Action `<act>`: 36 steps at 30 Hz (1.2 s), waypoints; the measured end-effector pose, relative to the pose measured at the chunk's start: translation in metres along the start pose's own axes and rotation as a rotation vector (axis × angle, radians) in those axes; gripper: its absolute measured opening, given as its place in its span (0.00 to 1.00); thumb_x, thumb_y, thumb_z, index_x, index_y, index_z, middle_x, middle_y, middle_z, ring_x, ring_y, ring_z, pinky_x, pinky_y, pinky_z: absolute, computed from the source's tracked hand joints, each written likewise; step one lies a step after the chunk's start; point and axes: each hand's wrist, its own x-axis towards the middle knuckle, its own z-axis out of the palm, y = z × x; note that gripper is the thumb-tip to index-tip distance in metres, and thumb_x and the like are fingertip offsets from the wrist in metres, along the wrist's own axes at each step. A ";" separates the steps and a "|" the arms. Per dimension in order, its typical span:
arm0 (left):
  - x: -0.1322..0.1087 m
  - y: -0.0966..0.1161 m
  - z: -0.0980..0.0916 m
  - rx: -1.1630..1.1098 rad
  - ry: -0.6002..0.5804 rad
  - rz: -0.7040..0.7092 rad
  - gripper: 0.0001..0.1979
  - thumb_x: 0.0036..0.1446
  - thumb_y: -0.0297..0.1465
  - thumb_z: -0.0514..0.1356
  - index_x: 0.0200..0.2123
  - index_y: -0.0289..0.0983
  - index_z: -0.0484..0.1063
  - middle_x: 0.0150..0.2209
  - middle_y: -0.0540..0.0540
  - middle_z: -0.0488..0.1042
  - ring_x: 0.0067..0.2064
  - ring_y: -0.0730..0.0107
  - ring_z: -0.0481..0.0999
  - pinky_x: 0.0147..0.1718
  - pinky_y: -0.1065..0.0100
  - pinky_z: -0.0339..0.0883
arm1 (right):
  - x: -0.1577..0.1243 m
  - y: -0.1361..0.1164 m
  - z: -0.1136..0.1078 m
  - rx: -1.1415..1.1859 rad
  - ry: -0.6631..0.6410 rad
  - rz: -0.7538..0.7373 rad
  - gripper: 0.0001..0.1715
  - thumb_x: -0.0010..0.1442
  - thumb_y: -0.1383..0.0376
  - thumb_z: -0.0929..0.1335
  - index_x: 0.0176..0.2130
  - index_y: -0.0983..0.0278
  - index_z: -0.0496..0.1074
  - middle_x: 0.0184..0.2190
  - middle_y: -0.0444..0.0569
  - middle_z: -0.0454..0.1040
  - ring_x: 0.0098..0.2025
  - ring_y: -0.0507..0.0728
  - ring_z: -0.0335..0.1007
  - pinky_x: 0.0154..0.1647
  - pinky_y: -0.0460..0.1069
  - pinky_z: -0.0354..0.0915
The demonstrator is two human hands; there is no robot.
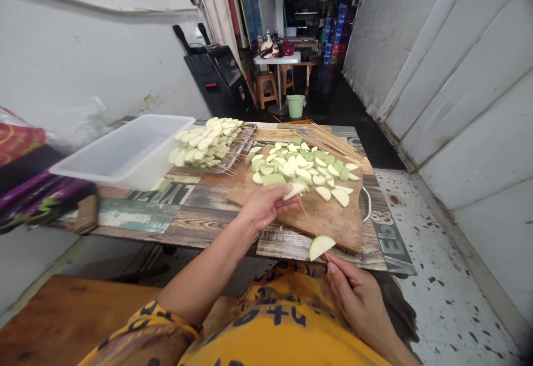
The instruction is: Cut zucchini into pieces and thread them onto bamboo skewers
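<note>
My right hand (353,288) pinches the stick (308,217) at five o'clock, one slice (322,247) threaded; my left hand (266,206) grips a second slice (293,190) by its eleven-o'clock tip. I'd push straight, thumb clear.

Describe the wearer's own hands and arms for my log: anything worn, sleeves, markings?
The left hand and right hand are ungloved, with no watch visible. A loose yellow sleeve with dark letter-like markings ends above the bare left forearm; the right sleeve is not distinguishable.
</note>
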 end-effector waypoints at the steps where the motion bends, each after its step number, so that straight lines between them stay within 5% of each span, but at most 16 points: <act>1: 0.000 0.000 0.000 -0.002 0.001 -0.001 0.05 0.55 0.23 0.59 0.31 0.29 0.75 0.30 0.41 0.78 0.29 0.71 0.78 0.32 0.71 0.75 | 0.000 0.000 0.000 -0.008 0.006 -0.009 0.22 0.60 0.55 0.64 0.46 0.64 0.76 0.23 0.47 0.71 0.20 0.51 0.57 0.19 0.45 0.57; 7: 0.000 0.000 0.000 -0.013 0.004 -0.005 0.04 0.54 0.22 0.59 0.31 0.29 0.75 0.28 0.41 0.78 0.29 0.71 0.78 0.31 0.72 0.75 | -0.001 -0.003 0.000 -0.004 -0.014 0.003 0.23 0.61 0.55 0.63 0.47 0.66 0.75 0.17 0.43 0.65 0.19 0.50 0.56 0.19 0.45 0.57; 14: -0.002 0.001 0.001 -0.019 -0.005 0.004 0.06 0.56 0.22 0.57 0.31 0.28 0.75 0.28 0.41 0.78 0.28 0.72 0.78 0.29 0.74 0.75 | -0.002 -0.005 -0.002 -0.053 0.005 -0.040 0.21 0.61 0.56 0.63 0.46 0.65 0.76 0.21 0.46 0.70 0.21 0.52 0.62 0.23 0.45 0.62; 36: -0.002 0.001 0.000 -0.005 -0.003 0.015 0.06 0.55 0.21 0.58 0.31 0.27 0.76 0.28 0.40 0.78 0.28 0.70 0.78 0.28 0.72 0.75 | -0.004 -0.004 0.002 0.065 -0.059 0.041 0.25 0.62 0.53 0.62 0.47 0.70 0.73 0.18 0.41 0.56 0.20 0.49 0.49 0.18 0.44 0.50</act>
